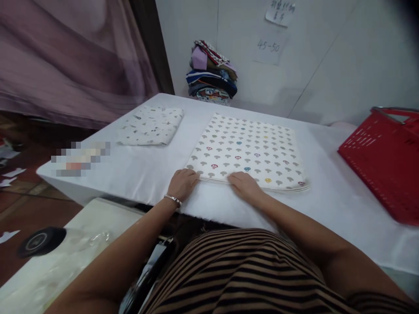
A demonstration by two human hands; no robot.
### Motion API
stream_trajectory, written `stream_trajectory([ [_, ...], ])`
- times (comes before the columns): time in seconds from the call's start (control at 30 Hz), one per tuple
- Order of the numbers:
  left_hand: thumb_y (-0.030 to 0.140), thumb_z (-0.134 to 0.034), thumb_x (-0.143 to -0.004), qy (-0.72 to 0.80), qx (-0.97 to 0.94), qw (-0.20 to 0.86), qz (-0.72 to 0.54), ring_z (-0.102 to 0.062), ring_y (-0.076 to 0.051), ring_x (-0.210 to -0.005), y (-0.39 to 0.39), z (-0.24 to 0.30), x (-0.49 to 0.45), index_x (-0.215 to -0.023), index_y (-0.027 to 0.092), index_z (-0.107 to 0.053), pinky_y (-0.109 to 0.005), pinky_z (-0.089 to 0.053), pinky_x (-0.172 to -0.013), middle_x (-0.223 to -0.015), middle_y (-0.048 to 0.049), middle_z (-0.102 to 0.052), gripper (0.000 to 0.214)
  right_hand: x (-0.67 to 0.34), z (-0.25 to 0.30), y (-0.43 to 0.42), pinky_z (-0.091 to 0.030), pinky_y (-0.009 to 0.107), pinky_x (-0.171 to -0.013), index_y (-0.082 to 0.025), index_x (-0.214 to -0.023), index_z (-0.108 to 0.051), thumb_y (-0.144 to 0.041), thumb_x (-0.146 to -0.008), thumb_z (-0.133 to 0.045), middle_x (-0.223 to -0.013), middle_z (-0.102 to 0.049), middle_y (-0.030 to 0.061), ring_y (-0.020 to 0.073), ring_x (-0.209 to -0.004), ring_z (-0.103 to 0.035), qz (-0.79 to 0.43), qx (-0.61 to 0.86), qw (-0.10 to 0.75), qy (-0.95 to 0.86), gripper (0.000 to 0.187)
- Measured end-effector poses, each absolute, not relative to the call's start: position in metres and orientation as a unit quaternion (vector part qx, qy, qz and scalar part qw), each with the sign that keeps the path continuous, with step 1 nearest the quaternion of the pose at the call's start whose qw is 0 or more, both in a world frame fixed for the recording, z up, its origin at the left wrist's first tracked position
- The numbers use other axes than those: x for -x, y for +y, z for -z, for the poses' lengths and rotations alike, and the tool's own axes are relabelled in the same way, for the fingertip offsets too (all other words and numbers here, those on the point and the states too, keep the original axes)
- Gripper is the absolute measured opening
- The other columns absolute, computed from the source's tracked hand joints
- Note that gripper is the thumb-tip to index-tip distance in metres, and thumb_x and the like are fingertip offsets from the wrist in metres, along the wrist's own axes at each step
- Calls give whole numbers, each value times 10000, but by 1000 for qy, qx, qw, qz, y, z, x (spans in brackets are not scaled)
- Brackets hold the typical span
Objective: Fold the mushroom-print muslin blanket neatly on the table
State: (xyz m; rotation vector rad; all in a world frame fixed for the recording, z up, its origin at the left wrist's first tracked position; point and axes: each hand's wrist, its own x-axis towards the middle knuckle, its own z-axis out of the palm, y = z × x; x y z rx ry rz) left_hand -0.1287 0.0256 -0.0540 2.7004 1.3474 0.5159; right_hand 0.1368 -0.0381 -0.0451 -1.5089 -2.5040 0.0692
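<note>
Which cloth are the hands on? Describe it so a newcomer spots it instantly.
On the white table, between the red basket and a smaller folded cloth, lies the mushroom-print cloth. The left hand and right hand rest on its near edge. It is the larger, flatter one.

- Both bare forearms reach forward from the bottom of the view and converge toward the middle.
- The left hand (183, 182) lies palm down, fingers curled at the tips, knuckles up.
- A thin silver bracelet (173, 199) circles the left wrist.
- The right hand (244, 184) lies palm down too, fingers pointing left toward the other hand, wrist bent slightly.
- The 2 hands sit near each other at about the same height, a small gap between them.
- Neither hand is closed around anything.
</note>
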Motion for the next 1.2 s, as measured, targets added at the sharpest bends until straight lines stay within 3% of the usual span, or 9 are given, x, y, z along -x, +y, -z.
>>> stream_trajectory([
  [0.2,252,-486,-844,426,-893,22,-147,-556,-249,-951,25,51,128,-941,240,-666,-400,-403,-849,-977,-86,-652,205,-192,58,-64,-404,353,-872,-166,-1100,-617,-253,-931,-424,-1157,-602,107,205,-1044,-513,4,520,162,-839,271],
  [0.43,210,-507,-842,377,-914,11,-149,-533,-249,-999,17,44,111,-1075,216,-623,-395,-406,-861,-1066,-90,-626,260,-177,56,-59,-388,326,-843,-180,-1067,-646,-264,-952,-373,-1066,-622,89,199,-980,-502,-7,542,136,-829,308],
  [0.67,237,-483,-889,310,-941,25,-130,-532,-206,-907,22,49,77,-960,194,-652,-346,-413,-788,-970,-55,-637,188,-178,56,-54,-391,324,-778,-183,-1036,-657,-238,-948,-365,-993,-630,90,205,-887,-504,-1,524,128,-842,310],
  [0.83,258,-458,-908,293,-944,31,-149,-527,-186,-878,27,53,79,-964,203,-652,-316,-413,-751,-943,-40,-634,209,-187,63,-56,-412,340,-785,-180,-1096,-630,-228,-940,-398,-1081,-618,104,217,-927,-515,15,512,149,-846,283],
  [0.97,265,-436,-920,287,-945,26,-154,-530,-169,-861,28,51,82,-956,214,-650,-296,-412,-746,-932,-29,-635,223,-191,58,-53,-425,325,-770,-178,-1058,-645,-205,-932,-409,-1017,-629,95,207,-901,-522,1,512,147,-846,269],
  [1.2,172,-451,-904,280,-945,-73,-152,-531,-171,-859,28,52,78,-968,186,-635,-284,-414,-713,-939,-33,-640,195,-194,53,-52,-444,293,-746,-180,-1038,-649,-217,-928,-413,-977,-630,88,184,-870,-534,-7,490,202,-848,263],
])
